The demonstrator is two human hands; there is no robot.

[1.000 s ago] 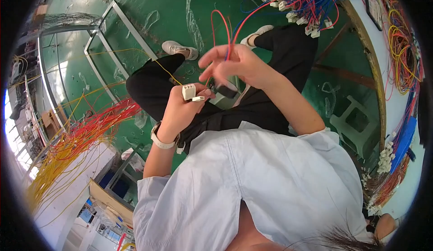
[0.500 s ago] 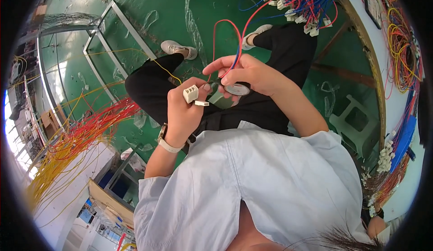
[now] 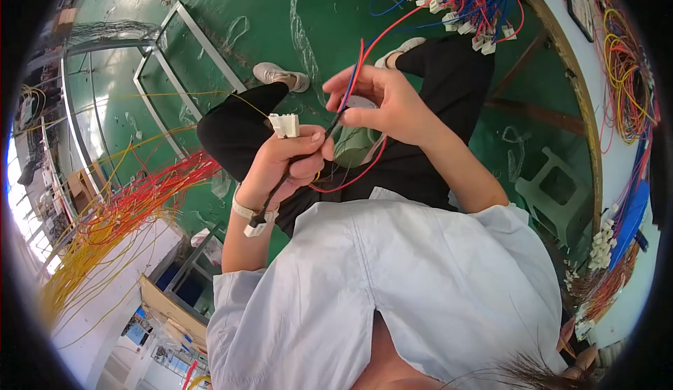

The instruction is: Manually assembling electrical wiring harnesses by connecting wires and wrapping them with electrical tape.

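My left hand (image 3: 284, 162) is closed on a wire harness. A white multi-way connector (image 3: 284, 125) sticks up above its thumb. A smaller white connector (image 3: 255, 229) hangs by my wrist on a black-wrapped branch (image 3: 278, 188). Between my hands runs a dark, taped stretch of wires (image 3: 332, 129). My right hand (image 3: 392, 106) is curled, its thumb against the bundle where red and blue wires (image 3: 352, 81) come out. A roll of black tape (image 3: 360, 101) with a pale core sits within its fingers, partly hidden. A red wire (image 3: 357, 180) loops below the hands.
Red and blue wires with white connectors (image 3: 484, 43) hang at the upper right. Red and yellow wires (image 3: 133, 208) lie to the left, near a metal frame (image 3: 158, 60). A green plastic stool (image 3: 557, 187) stands right. Clear plastic scraps (image 3: 301, 25) litter the green floor.
My left hand has turned and dropped slightly; its larger connector now points up and the smaller one hangs by the wrist. The dark wrapped bundle shows between the hands. The red loop has swung downward.
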